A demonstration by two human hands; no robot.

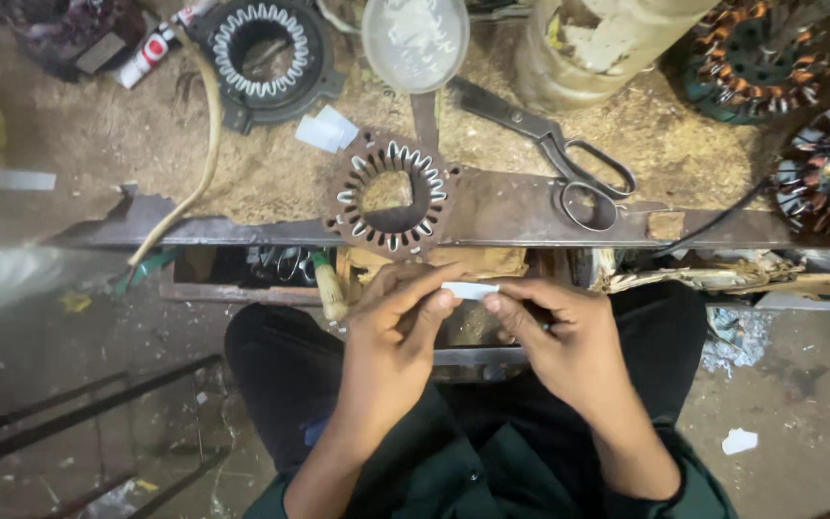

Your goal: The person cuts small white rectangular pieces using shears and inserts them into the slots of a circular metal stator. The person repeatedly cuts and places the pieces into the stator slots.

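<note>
Left hand (391,332) and right hand (564,336) pinch a small white paper strip (470,289) between them, just below the worktop (530,216) with its metal ring (391,192) and scissors (554,149).

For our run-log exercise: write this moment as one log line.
left hand: pinches white paper strip | right hand: pinches other end | stator ring: on bench edge, slots lined | scissors: beside ring

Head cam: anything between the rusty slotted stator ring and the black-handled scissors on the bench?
Nothing sits between the rusty slotted stator ring and the black-handled scissors; the head view shows only bare rusty metal bench edge and sawdust-strewn surface.

small white paper strip (470,289), held level
</note>
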